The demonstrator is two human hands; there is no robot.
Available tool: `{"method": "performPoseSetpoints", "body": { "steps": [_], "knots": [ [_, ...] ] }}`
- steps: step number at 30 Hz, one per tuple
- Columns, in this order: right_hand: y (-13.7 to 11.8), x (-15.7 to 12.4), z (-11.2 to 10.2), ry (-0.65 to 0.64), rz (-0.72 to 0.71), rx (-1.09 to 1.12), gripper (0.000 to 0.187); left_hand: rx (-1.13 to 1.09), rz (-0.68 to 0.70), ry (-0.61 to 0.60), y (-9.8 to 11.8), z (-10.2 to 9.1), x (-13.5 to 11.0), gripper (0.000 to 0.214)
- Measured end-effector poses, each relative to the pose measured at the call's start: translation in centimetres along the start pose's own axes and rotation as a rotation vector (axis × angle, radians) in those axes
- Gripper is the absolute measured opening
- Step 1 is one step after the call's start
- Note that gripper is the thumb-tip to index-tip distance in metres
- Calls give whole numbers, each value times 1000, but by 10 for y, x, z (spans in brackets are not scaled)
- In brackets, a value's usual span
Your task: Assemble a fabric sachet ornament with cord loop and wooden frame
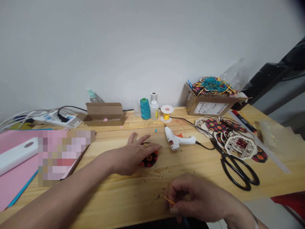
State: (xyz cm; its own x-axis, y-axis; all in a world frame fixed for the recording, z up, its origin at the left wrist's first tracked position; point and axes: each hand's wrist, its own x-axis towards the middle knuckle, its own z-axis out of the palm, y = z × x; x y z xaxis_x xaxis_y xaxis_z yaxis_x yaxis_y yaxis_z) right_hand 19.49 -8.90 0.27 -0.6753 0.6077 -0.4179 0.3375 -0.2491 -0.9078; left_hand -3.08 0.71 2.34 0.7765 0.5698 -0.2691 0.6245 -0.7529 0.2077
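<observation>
My left hand lies flat, fingers stretched out, on a small round piece of dark patterned fabric in the middle of the wooden table. My right hand is near the table's front edge, its fingers pinched on a short yellow thread. A white glue gun lies just beyond the fabric piece, its black cord running to the back.
Black scissors and carved wooden cut-outs with patterned fabric lie at the right. A cardboard box of fabric and cord stands behind them. Thread spools, a yellow spool, a small open box, a power strip and pink sheets are at back and left.
</observation>
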Motion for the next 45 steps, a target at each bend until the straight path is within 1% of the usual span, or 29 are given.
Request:
{"method": "performPoseSetpoints", "body": {
  "steps": [1, 3, 5, 7, 8, 9, 11, 12, 13, 15, 17, 20, 22, 26, 29, 31, 33, 35, 37, 39, 40, 43, 44, 45],
  "knots": [
    [0, 0, 0, 11, 0, -2, 13, 26, 18, 4, -3, 0, -2, 92],
    [1, 0, 0, 42, -9, -25, 13, 81, 4, 80, -6, 4, -8, 95],
    [3, 0, -2, 72, -19, -47, 13, 134, -121, 230, -5, 12, -16, 85],
    [5, 1, -3, 92, -30, -32, 12, 138, -270, 335, 1, 23, -27, 66],
    [6, 2, -4, 104, -37, -17, 13, 141, -367, 400, 5, 29, -33, 57],
    [7, 3, -4, 117, -45, -2, 13, 142, -427, 481, 10, 36, -39, 53],
    [9, 4, -4, 148, -61, 5, 15, 92, -530, 581, 20, 48, -48, 53],
    [9, 5, -4, 162, -66, -4, 15, 45, -572, 578, 24, 53, -50, 54],
    [10, 6, -3, 171, -68, -16, 16, 15, -584, 563, 28, 57, -50, 56],
    [10, 7, -1, 173, -62, -34, 16, 19, -597, 544, 34, 60, -47, 67],
    [11, 7, 0, 165, -57, -41, 18, 64, -650, 504, 37, 59, -41, 73],
    [12, 4, 1, 167, -50, -39, 19, 172, -740, 498, 43, 54, -33, 81],
    [13, 2, 1, 173, -45, -41, 18, 215, -766, 503, 48, 52, -28, 84],
    [17, 2, 2, 168, -50, -32, 14, 198, -738, 502, 57, 49, -14, 89],
    [19, 3, 2, 176, -53, -26, 15, 179, -771, 491, 60, 48, -2, 92],
    [20, 3, 2, 173, -57, -19, 15, 176, -787, 489, 60, 48, 3, 86],
    [20, 2, 2, 164, -63, -13, 16, 170, -770, 493, 58, 48, 6, 77],
    [19, 2, 1, 160, -60, 1, 17, 149, -707, 501, 53, 48, 6, 71],
    [19, 2, 1, 164, -54, 20, 19, 105, -606, 496, 45, 46, 6, 69],
    [18, 3, 1, 174, -53, 30, 20, 45, -482, 463, 33, 42, 7, 67],
    [18, 4, 1, 181, -56, 33, 20, 14, -411, 428, 27, 39, 7, 65],
    [17, 7, 2, 201, -69, 66, 19, -42, -277, 354, 12, 28, 5, 70],
    [16, 9, 3, 212, -81, 85, 18, -53, -243, 352, 10, 25, 3, 72],
    [15, 11, 3, 228, -103, 100, 18, -63, -214, 376, 9, 23, 1, 72]
  ]
}}
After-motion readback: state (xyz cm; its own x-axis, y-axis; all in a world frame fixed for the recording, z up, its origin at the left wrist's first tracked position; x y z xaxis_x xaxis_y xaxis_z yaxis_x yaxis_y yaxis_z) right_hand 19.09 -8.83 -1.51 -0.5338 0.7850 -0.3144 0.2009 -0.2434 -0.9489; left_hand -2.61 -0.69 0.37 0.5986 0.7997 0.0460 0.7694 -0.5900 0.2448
